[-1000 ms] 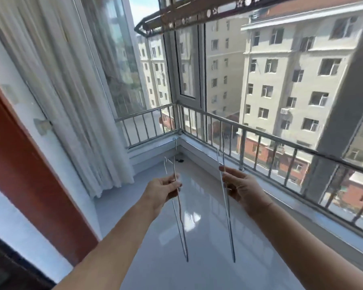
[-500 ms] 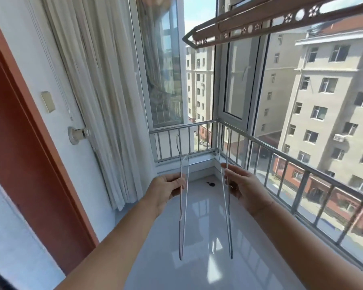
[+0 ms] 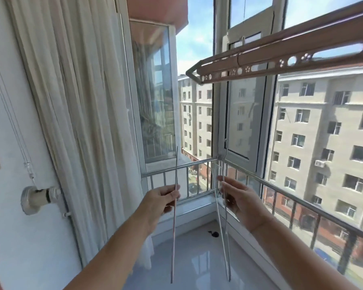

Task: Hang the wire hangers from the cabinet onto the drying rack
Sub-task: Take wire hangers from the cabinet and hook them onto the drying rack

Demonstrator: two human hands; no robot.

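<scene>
My left hand (image 3: 162,200) grips a thin silver wire hanger (image 3: 175,227), seen edge-on and upright in front of me. A second wire hanger (image 3: 223,237) is pinched in my right hand (image 3: 238,200), its hook reaching up near the window frame. Both hangers hang down past my wrists over the glossy floor. The brown drying rack (image 3: 260,65), a bar with round and flower-shaped holes, runs overhead from centre to upper right, well above both hands. The cabinet is out of view.
White curtains (image 3: 78,114) hang on the left beside a white wall with a round fitting (image 3: 38,198). A metal railing (image 3: 281,191) and windows bound the balcony ahead and right. A small dark object (image 3: 213,234) lies on the floor by the corner.
My view has tilted upward and turned, so the drying rack sits lower and larger in frame. Both hands have kept hold of their hangers, raised slightly toward the window corner.
</scene>
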